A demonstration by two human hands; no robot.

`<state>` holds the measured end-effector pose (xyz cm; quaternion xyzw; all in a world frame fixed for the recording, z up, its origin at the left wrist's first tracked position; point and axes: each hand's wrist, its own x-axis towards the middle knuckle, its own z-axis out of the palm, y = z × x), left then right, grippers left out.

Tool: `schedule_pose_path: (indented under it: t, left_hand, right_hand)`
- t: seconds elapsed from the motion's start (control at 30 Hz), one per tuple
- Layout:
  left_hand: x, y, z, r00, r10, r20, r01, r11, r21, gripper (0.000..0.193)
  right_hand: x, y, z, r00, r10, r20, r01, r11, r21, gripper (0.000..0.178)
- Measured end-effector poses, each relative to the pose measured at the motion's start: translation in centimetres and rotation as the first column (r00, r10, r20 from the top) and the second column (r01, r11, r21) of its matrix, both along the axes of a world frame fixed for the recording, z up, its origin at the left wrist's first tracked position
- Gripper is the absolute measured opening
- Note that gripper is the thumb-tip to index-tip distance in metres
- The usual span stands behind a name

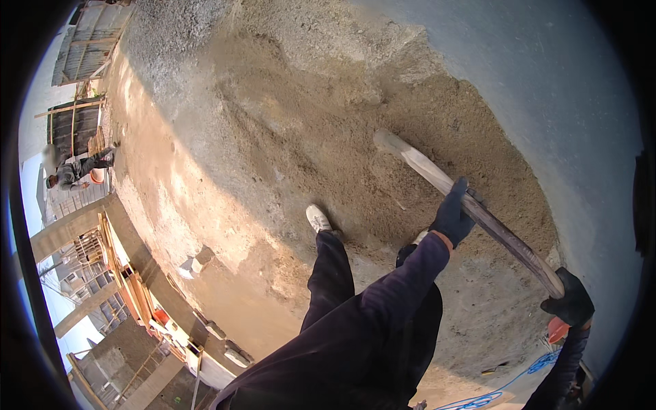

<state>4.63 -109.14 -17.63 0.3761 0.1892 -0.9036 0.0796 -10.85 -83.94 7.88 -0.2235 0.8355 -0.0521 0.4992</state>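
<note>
A long wooden tool handle [502,236] slants across the right half of the head view. My left hand [452,215], in a dark glove, is closed around its middle. At the upper right end of the handle, in the wearer's grip, my right hand [570,298] is closed too, also gloved in dark cloth. The lower end points into a heap of damp brown sand [454,123]; the tool's head cannot be made out there. My white shoe [318,218] stands at the heap's near edge.
A smooth grey wall [560,96] borders the sand on the right. Blue rope [482,398] and an orange-red object [557,330] lie near my right arm. Stacked planks [140,294] are at the left. Farther off, another person [72,172] bends beside an orange bucket [97,175].
</note>
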Motion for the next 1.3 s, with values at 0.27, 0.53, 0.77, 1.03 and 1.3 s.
schedule_pose_path:
  t: [0.27,0.53,0.77,1.03,1.3]
  left_hand:
    - [11.4,-0.9,8.1,0.96,-0.255,0.118,0.275,0.938,-0.21,0.033]
    - [29.2,-37.6,-4.6,0.577,-0.129,0.806,0.757,0.454,-0.469,0.037]
    - [32.7,-51.0,-12.5,0.146,-0.037,0.989,0.974,0.182,-0.137,0.051]
    - [28.3,-32.9,-14.9,0.361,-0.217,0.907,0.813,0.549,-0.193,0.035]
    - [18.9,-11.3,-14.9,0.616,-0.249,0.748,0.619,0.739,-0.264,0.03]
  right_hand:
    - [15.5,4.4,2.7,0.852,-0.424,0.308,0.355,0.899,0.256,0.05]
    - [40.5,-31.9,-17.0,0.243,-0.496,0.834,0.688,0.694,0.212,0.046]
    - [44.3,-54.9,-25.3,0.28,-0.53,0.801,0.773,0.619,0.139,0.034]
    - [37.0,-36.6,-27.4,0.548,-0.52,0.656,0.601,0.789,0.123,0.041]
    - [22.8,-19.2,-21.4,0.753,-0.441,0.488,0.475,0.878,0.06,0.032]
